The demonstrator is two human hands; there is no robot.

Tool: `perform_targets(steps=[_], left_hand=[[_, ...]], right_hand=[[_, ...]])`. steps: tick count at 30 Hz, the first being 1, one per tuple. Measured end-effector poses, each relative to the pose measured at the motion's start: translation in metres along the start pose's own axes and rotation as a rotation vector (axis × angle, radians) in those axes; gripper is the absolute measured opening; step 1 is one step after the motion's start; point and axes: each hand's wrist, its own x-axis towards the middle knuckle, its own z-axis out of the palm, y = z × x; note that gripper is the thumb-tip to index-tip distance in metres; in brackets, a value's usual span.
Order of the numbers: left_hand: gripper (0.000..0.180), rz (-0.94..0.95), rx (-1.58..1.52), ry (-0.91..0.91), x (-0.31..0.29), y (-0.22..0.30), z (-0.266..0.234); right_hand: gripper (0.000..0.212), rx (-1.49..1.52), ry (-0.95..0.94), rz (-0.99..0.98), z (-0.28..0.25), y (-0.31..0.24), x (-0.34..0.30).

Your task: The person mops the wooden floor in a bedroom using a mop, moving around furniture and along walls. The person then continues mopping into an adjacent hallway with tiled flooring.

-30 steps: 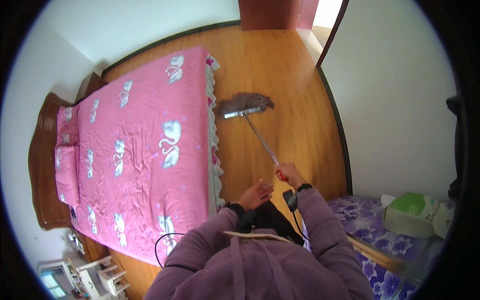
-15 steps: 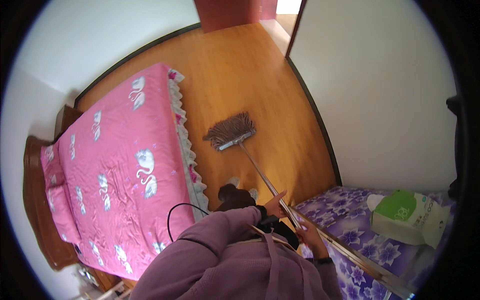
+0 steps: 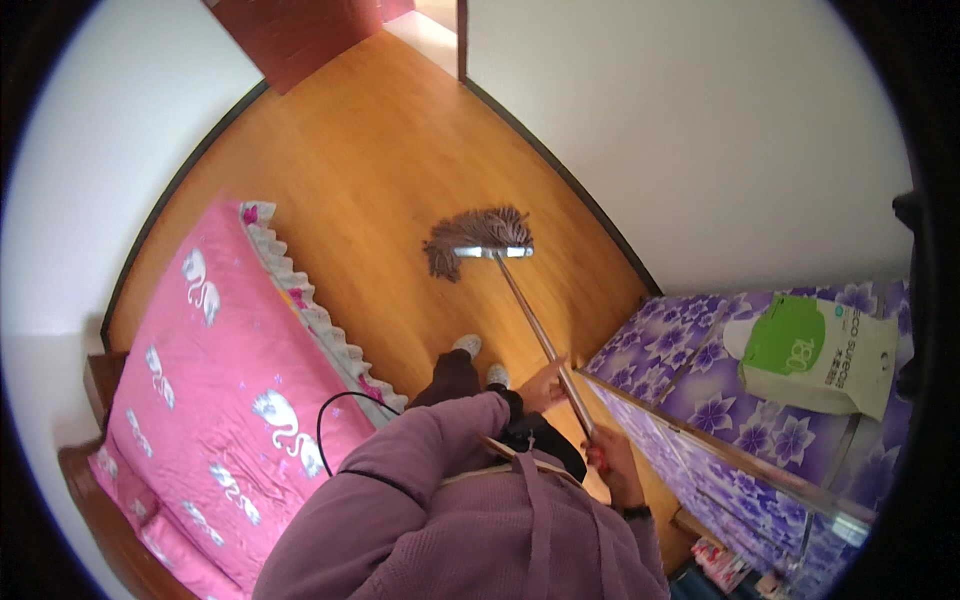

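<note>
Mop [image 3: 482, 230], right fingers [image 3: 613, 452] curled round its handle [image 3: 529, 312], left fingers [image 3: 544, 388] alongside, grip unclear, lettered green-white bag [image 3: 795, 388]

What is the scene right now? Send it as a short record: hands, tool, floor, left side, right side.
Left hand: against the slim metal mop pole, nearer the mop head than the right; how far it is closed is unclear
Right hand: closed around the pole near its red grip
Tool: shaggy brown-grey mop head under a shiny metal bar, strands spread on the floor
Floor: orange-brown wood-look boards
Left side: bed with pink swan-print cover
Right side: purple flower-patterned cabinet; white-and-green package on top
</note>
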Motion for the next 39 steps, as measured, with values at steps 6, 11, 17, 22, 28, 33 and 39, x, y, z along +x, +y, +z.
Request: perform_targets(steps=[6, 11, 17, 22, 28, 33, 39], left_hand=[[0.020, -0.032, -0.182, -0.038, 0.017, 0.085, 0.006], [0.023, -0.163, 0.156, 0.058, 0.021, 0.116, 0.014], [0.027, -0.327, 0.537, 0.022, 0.001, 0.058, 0.011], [0.034, -0.566, 0.487, 0.239, -0.041, -0.052, -0.020], [0.046, -0.919, 0.367, 0.377, -0.118, -0.140, -0.085], [0.048, -1.195, 0.861, -0.132, -0.171, -0.191, -0.096], [0.052, -1.291, 1.028, -0.437, -0.187, -0.208, -0.089]], right_hand=[[0.041, 0.171, -0.031, -0.176, 0.063, -0.039, 0.086], [0.039, 0.244, 0.004, -0.209, 0.103, -0.042, 0.121], [0.051, 0.193, 0.119, -0.162, 0.073, 0.031, 0.084], [0.039, 0.220, 0.129, -0.149, 0.043, 0.159, 0.023], [0.031, 0.017, 0.217, -0.200, 0.078, 0.300, -0.097], [0.038, 0.248, 0.255, -0.129, 0.111, 0.346, -0.190], [0.047, 0.396, 0.335, -0.039, 0.130, 0.381, -0.208]])
